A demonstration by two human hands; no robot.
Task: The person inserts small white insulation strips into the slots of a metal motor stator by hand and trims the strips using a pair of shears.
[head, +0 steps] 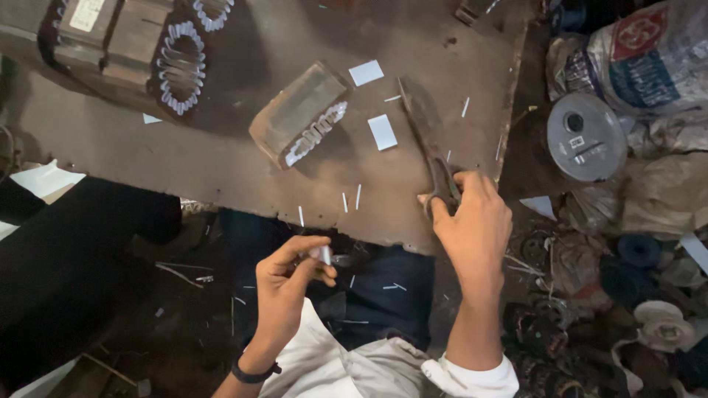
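My left hand (291, 276) is low over my lap, fingers pinching a small white paper slip (325, 255) between thumb and forefinger — the slip is off the counter, held in the air. My right hand (472, 217) is up at the counter's near edge, fingers curled around the handles of a big pair of rusty shears (430, 144), whose blades lie flat on the counter (221, 158) pointing away from me.

Done so far, judging by the mess: thin white trimmings (352, 200) litter the counter edge and my dark trousers, so some cutting looks done. Two cut white rectangles (382, 132) sit near the blades, just beside a stator core (299, 114) lying tilted, its slots already lined with white. A larger stator (140, 51) at the far left also shows white liners round its opening.

Left, as I judge it — the slip in my fingers is not in any slot, and I can't tell whether every slot is filled.

Off the counter on the right: a grey wire spool (586, 138), sacks, scrap. Another person's dark sleeve (74, 250) is at the left.
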